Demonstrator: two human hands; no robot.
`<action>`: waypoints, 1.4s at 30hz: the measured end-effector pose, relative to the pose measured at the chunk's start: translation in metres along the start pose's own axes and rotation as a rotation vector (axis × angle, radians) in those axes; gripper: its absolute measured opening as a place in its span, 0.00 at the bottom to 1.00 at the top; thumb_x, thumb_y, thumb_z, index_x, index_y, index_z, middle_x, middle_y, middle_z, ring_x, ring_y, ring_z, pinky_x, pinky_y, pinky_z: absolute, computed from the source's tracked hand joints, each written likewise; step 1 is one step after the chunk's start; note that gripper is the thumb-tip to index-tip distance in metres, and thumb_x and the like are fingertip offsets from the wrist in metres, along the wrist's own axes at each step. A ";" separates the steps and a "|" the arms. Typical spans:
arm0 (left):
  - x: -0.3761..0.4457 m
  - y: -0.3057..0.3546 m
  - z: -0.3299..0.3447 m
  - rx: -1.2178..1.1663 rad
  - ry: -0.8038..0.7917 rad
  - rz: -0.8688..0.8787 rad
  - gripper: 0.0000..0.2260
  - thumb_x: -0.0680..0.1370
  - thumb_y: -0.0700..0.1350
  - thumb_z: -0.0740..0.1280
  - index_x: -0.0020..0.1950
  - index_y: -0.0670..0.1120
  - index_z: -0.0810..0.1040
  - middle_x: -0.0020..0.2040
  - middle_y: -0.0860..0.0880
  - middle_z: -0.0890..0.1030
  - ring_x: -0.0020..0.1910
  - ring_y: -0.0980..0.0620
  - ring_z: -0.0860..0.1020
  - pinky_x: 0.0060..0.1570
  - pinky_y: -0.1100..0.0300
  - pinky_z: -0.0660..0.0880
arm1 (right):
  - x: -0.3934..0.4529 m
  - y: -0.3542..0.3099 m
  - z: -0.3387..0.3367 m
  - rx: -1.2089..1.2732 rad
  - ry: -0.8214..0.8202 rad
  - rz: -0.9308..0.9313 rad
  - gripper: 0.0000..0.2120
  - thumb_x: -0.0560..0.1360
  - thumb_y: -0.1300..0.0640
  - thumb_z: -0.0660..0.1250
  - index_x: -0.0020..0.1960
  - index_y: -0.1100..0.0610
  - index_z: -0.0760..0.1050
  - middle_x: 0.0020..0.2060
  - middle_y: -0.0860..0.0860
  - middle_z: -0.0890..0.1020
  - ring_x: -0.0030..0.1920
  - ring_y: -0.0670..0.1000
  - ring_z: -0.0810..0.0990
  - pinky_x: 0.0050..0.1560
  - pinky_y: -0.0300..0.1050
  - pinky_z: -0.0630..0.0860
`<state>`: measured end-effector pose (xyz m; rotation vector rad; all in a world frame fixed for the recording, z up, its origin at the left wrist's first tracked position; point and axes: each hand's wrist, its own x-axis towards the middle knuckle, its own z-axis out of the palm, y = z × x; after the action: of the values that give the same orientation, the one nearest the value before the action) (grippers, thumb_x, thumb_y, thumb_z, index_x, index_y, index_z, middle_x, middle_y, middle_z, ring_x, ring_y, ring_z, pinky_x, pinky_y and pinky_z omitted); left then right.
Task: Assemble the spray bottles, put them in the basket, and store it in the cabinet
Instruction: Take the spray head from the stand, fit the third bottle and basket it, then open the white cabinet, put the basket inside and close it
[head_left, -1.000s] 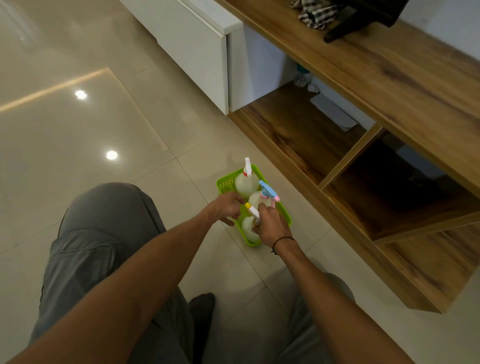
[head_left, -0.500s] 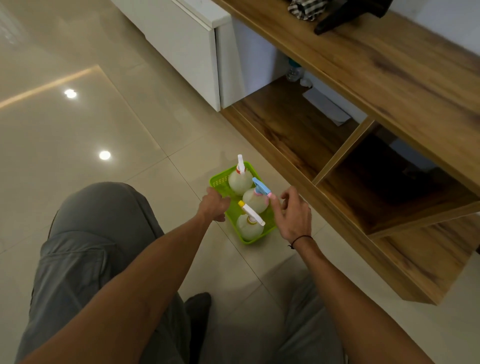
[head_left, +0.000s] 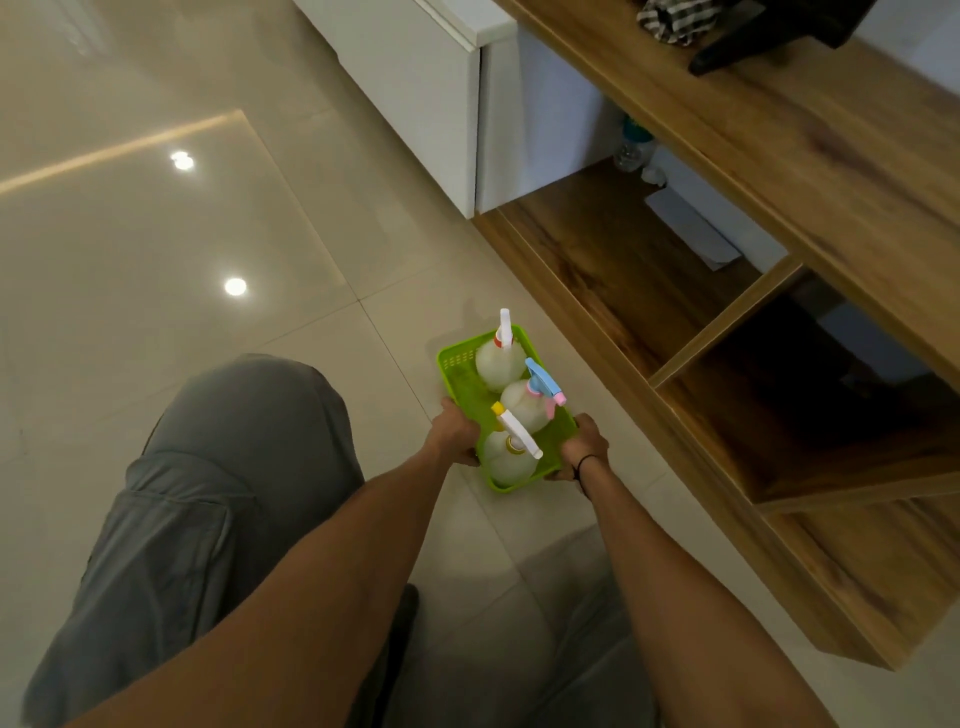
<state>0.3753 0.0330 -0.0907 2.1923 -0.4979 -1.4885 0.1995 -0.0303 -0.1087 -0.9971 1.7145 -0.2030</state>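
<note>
Nearest the camera, two bare forearms reach forward over grey trousers, the left knee (head_left: 244, 415) raised on the left. The left hand (head_left: 454, 428) grips the left long rim of the green basket (head_left: 462, 379), its fingers curled over the edge. The right hand (head_left: 584, 447), with a dark band at the wrist, grips the right rim near the near corner.

The basket sits low over the glossy beige tile floor (head_left: 156, 260); whether it touches the floor cannot be told. Three pale bottles stand upright in it in a row running near to far. The near bottle (head_left: 511, 460) has a white and yellow sprayer. The middle bottle (head_left: 522, 408) carries a blue and pink sprayer. The far bottle (head_left: 500, 358) has a white nozzle with a red collar.

Just right of the basket stands the open wooden cabinet (head_left: 623, 270), with a divider between two low compartments. In the far compartment lie a white sheet (head_left: 691, 228) and a small clear bottle (head_left: 631, 150). A white cupboard (head_left: 415, 83) stands at the far left of it. On the wooden top lie a striped cloth (head_left: 670, 21) and a black object (head_left: 769, 31).
</note>
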 end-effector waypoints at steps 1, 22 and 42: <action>-0.001 0.000 -0.001 -0.015 0.021 0.011 0.24 0.81 0.43 0.68 0.73 0.40 0.63 0.64 0.41 0.80 0.62 0.34 0.83 0.56 0.41 0.83 | -0.002 -0.001 0.001 0.004 0.026 -0.020 0.09 0.84 0.60 0.60 0.61 0.63 0.74 0.66 0.64 0.74 0.61 0.70 0.80 0.49 0.74 0.83; 0.017 0.021 -0.061 -0.064 0.116 -0.060 0.18 0.82 0.39 0.60 0.69 0.32 0.75 0.67 0.31 0.79 0.61 0.35 0.83 0.58 0.44 0.82 | 0.010 -0.080 0.038 -0.211 0.047 -0.072 0.24 0.83 0.67 0.58 0.79 0.59 0.68 0.75 0.64 0.68 0.68 0.69 0.77 0.58 0.62 0.83; -0.247 0.209 -0.199 -0.421 0.125 -0.069 0.15 0.83 0.39 0.60 0.65 0.36 0.80 0.47 0.38 0.83 0.45 0.42 0.81 0.48 0.52 0.77 | -0.247 -0.350 -0.057 -0.467 -0.073 -0.204 0.17 0.81 0.67 0.60 0.67 0.62 0.77 0.66 0.59 0.80 0.65 0.61 0.79 0.60 0.49 0.77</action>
<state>0.4628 0.0184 0.2783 1.9641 -0.0577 -1.3351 0.3448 -0.0984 0.2928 -1.5053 1.6258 0.1096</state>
